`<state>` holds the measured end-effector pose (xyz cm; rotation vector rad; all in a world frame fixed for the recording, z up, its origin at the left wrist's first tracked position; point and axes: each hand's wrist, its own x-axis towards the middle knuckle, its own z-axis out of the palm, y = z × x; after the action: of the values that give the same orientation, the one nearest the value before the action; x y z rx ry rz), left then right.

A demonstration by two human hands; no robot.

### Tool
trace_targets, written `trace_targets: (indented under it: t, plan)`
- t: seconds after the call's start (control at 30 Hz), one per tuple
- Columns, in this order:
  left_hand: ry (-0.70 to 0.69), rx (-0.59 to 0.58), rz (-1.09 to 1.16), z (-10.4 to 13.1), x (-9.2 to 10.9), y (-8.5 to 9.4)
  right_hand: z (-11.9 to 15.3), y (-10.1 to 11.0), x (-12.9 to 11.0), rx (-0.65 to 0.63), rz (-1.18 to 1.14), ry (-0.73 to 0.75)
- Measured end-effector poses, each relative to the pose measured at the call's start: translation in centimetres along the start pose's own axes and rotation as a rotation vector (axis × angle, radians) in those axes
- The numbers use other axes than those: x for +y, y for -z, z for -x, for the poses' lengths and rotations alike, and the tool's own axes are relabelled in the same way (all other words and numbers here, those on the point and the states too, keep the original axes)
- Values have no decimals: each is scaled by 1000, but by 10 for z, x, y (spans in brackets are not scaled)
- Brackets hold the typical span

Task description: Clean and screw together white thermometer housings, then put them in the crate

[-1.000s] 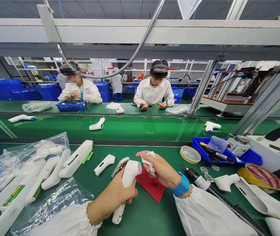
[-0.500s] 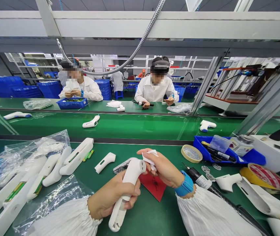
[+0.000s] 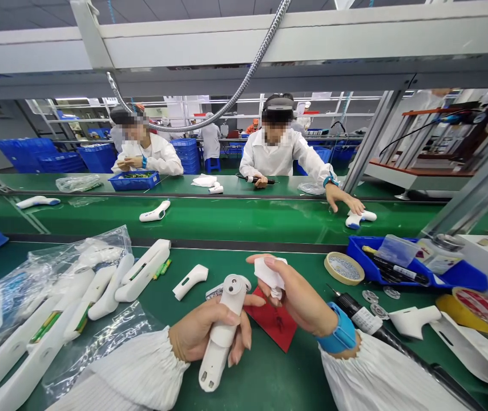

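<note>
My left hand (image 3: 203,330) grips a white infrared thermometer (image 3: 222,337) near the front of the bench, its round sensor end pointing up and away. The thumb lies across its body, and a few fingers stick out on the right side. Just to the right, my right hand (image 3: 299,297) pinches a crumpled white wipe (image 3: 270,274) between thumb and fingers, apart from the thermometer. Beneath that hand lies a red sheet (image 3: 275,322). Partly hidden behind the thermometer is a small clear-and-grey piece (image 3: 214,290). A white shell part (image 3: 190,281) rests farther left.
White housings (image 3: 143,271) and plastic bags (image 3: 93,342) cover the left side. At right are a tape roll (image 3: 344,268), a blue tray (image 3: 355,251), an electric screwdriver (image 3: 357,313) and more shells (image 3: 415,321). Across the conveyor belt (image 3: 235,220), a co-worker's hand (image 3: 346,198) touches a thermometer (image 3: 361,218).
The thermometer has turned in my left hand, showing its sensor end and underside more. My right hand's wipe is more visible. A co-worker has reached out to a thermometer on the belt.
</note>
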<state>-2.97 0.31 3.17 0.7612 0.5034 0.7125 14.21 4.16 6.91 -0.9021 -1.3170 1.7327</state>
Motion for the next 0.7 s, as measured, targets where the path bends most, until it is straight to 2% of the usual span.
trace_targets:
  t: [0.2,0.5,0.6,0.7]
  plan:
    - [10,-40,24,-2,-2,2,4,-1,0,11,20,22]
    - [26,-9,-55,-3,-2,-1,10,-6,-11,29,171,46]
    - [43,16,-80,-2,-2,-1,13,0,-21,58,214,88]
    - [53,36,-118,-1,-2,-1,27,19,-35,152,285,155]
